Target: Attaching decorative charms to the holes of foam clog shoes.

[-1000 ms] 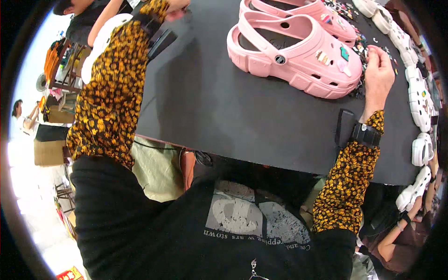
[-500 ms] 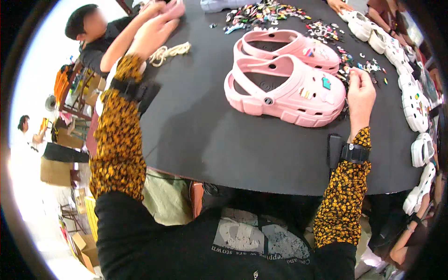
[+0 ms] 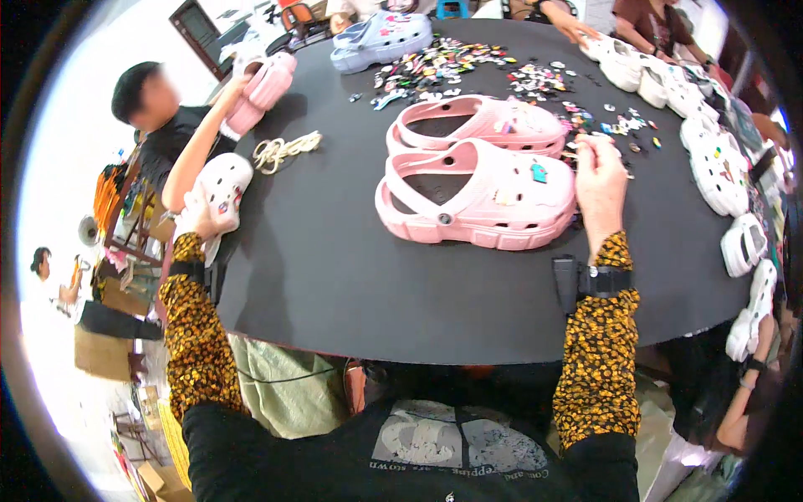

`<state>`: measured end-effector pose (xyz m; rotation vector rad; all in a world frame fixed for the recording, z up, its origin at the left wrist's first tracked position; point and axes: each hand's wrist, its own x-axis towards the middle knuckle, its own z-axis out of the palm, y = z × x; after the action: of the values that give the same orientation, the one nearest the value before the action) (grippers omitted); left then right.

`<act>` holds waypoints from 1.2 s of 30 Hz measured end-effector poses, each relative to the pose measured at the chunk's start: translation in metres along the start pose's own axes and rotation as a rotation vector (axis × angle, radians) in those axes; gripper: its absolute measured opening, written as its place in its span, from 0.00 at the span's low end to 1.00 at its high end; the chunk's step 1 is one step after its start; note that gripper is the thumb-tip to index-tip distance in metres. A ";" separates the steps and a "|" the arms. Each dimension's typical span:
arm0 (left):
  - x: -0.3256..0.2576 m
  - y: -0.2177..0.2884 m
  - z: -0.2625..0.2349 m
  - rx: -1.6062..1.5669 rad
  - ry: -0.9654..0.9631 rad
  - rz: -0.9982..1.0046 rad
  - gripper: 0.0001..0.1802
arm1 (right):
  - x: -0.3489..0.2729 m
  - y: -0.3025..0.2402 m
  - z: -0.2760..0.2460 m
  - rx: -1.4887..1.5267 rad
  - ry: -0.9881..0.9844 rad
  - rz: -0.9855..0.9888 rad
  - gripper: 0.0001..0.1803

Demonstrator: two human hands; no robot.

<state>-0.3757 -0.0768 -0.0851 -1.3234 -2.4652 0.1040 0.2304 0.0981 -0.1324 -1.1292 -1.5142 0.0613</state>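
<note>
My left hand (image 3: 197,214) is closed around the edge of a white clog (image 3: 227,182) with small charms, at the table's left edge. Two pink clogs (image 3: 493,197) stand side by side in front of me, toes to the right, with charms in their upper holes. Just right of their toes is my right hand (image 3: 602,176). Its fingers are pinched together, and what they hold, if anything, is too small to make out. Loose colourful charms (image 3: 631,124) lie beyond it.
At the left, a co-worker holds a pink clog (image 3: 263,84). A cream cord (image 3: 284,151) lies nearby. A blue clog (image 3: 383,40) and a charm heap (image 3: 439,69) are at the far side. White clogs (image 3: 715,163) line the right edge, where another person's hand (image 3: 569,25) reaches in.
My left hand has come down from the far left, beside a pink clog, to the white clog. My right hand stays pinched near the toes. The view has shifted, bringing the blue clog fully in.
</note>
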 end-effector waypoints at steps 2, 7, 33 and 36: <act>-0.001 -0.027 0.006 0.165 0.020 0.091 0.67 | -0.001 -0.006 0.005 0.012 -0.037 0.046 0.07; -0.013 -0.006 -0.008 0.086 -0.100 0.032 0.67 | 0.000 -0.005 -0.003 0.041 -0.024 0.041 0.07; 0.016 0.004 -0.039 -0.700 0.133 0.416 0.19 | -0.001 -0.022 0.000 0.193 -0.039 0.049 0.05; -0.023 0.097 -0.107 -0.712 0.164 0.471 0.13 | 0.000 -0.019 -0.004 0.159 -0.038 0.016 0.05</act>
<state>-0.2517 -0.0518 -0.0121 -2.0720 -2.0649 -0.8024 0.2226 0.0856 -0.1200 -1.0182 -1.5060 0.2116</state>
